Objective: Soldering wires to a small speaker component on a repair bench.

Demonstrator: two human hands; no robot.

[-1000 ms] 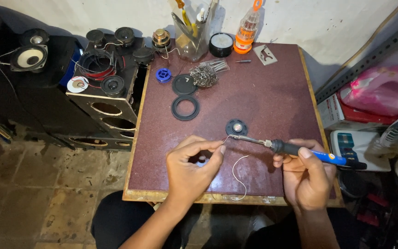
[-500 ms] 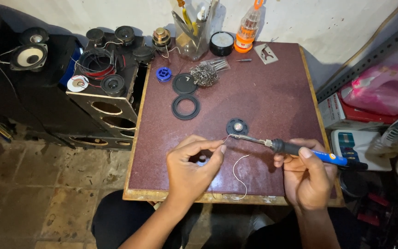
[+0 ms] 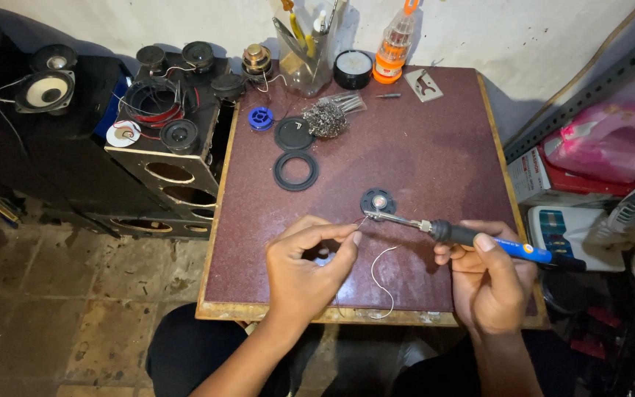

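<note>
Soldering is in hand: right hand [image 3: 490, 283] fingers wrapped around the blue-handled soldering iron [image 3: 472, 237], tip on the small round black speaker [image 3: 378, 202] mid-counter, left hand [image 3: 306, 265] at eight o'clock pinching thin solder wire [image 3: 382, 283]; steady feeding appears required.

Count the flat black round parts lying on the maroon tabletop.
3. A solid disc lies beside the blue spool, an open ring just below it, and a small one at the soldering iron tip. Clutter behind may hide more.
</note>
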